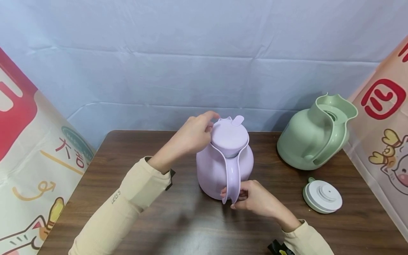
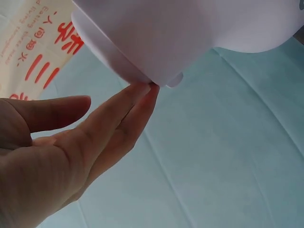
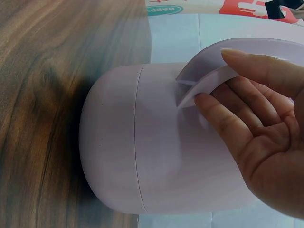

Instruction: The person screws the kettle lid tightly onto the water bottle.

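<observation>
A lilac thermos jug [image 1: 207,166] stands upright on the table with its lid [image 1: 230,136] on top, the lid's small tab pointing to the back right. At the left of the rim, my left hand [image 1: 195,131] touches the jug with its fingertips. In the left wrist view those fingers [image 2: 118,111] are nearly straight at the edge, thumb apart. My right hand [image 1: 256,198] holds the lower end of the jug's handle [image 1: 233,177]. Thumb and curled fingers lie around this handle in the right wrist view, where the jug's body [image 3: 156,142] shows a seam near its base.
A green thermos jug [image 1: 299,138] without a lid stands at the back right of the brown wooden table [image 1: 143,226]. In front of it lies a white-and-green lid [image 1: 323,196]. A pale blue cloth [image 1: 191,71] hangs behind, with printed panels on both sides.
</observation>
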A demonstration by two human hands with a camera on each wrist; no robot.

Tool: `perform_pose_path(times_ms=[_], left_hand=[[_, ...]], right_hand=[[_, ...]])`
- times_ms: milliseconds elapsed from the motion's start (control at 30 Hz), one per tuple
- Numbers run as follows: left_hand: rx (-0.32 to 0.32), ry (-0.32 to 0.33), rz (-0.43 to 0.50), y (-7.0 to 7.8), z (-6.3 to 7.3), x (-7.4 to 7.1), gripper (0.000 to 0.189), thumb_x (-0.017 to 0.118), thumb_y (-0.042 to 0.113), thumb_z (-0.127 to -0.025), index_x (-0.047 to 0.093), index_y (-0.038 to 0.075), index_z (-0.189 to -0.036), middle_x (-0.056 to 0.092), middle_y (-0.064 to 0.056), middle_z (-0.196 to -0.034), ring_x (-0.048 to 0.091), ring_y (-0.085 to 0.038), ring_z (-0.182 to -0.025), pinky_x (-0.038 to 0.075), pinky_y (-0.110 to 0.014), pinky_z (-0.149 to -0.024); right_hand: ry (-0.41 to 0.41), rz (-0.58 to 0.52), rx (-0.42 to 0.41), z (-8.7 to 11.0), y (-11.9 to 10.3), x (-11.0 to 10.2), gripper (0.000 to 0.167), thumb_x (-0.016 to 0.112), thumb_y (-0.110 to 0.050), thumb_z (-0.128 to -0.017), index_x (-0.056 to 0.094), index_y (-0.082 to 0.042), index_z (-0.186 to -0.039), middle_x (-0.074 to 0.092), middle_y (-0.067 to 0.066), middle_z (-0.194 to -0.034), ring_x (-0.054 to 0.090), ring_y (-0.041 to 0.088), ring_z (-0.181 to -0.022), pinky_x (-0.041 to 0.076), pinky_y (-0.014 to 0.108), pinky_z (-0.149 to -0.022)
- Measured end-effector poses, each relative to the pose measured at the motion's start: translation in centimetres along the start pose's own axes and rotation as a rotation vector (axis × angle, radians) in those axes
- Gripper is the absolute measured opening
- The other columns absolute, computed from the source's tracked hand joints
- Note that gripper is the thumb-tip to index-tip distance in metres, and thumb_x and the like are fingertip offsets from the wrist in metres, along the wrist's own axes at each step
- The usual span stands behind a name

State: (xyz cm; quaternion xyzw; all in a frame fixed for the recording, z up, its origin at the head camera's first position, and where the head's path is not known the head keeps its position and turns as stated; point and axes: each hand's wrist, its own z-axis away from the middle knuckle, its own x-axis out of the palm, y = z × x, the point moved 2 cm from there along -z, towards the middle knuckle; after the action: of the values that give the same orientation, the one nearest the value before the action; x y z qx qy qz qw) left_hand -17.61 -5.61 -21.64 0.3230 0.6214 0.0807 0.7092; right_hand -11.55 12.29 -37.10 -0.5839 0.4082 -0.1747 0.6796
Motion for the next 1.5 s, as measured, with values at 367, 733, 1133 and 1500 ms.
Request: perform_pose_path(times_ms=[367,733,1133,1500], left_hand=[[-0.006,0.080,-0.028,0.1,0.6,-0.1,0.037,0.041,-0.003,-0.083,0.053,0.008,-0.115,0.053,-0.006,-0.070,0.049,-0.022,-0.073,0.040,-0.028,-0.060],[0.051,-0.008,-0.070,0.5,0.0,0.4,0.048,0.040,-0.008,-0.080,0.047,0.008,-0.125,0.060,-0.009,-0.087,0.052,-0.022,-0.079,0.041,-0.028,-0.064],[-0.022,0.055,-0.025,0.2,0.2,-0.2,0.035,0.040,-0.001,-0.085,0.051,0.008,-0.116,0.056,-0.008,-0.077,0.051,-0.021,-0.071,0.041,-0.028,-0.059],[0.000,0.072,-0.021,0.2,0.5,-0.5,0.031,0.040,-0.003,-0.084,0.053,0.007,-0.110,0.048,-0.004,-0.065,0.047,-0.020,-0.066,0.038,-0.027,-0.057]], right_hand=[[0.001,0.015,-0.018,0.0,0.2,-0.1,0.031,0.072,0.003,-0.071,0.066,0.001,-0.102,0.067,0.011,-0.100,0.062,0.009,-0.090,0.050,0.027,-0.075],[0.003,0.001,-0.003,0.0,0.1,-0.1,0.032,0.071,0.006,-0.071,0.066,0.000,-0.102,0.067,0.010,-0.099,0.062,0.010,-0.089,0.050,0.027,-0.075],[-0.001,-0.011,-0.007,0.0,0.0,0.0,0.032,0.070,0.006,-0.071,0.066,0.001,-0.102,0.067,0.011,-0.100,0.062,0.010,-0.090,0.050,0.028,-0.076],[0.000,-0.009,-0.011,0.0,0.1,0.0,0.032,0.070,0.007,-0.071,0.066,0.001,-0.102,0.067,0.011,-0.100,0.062,0.010,-0.090,0.050,0.028,-0.075]])
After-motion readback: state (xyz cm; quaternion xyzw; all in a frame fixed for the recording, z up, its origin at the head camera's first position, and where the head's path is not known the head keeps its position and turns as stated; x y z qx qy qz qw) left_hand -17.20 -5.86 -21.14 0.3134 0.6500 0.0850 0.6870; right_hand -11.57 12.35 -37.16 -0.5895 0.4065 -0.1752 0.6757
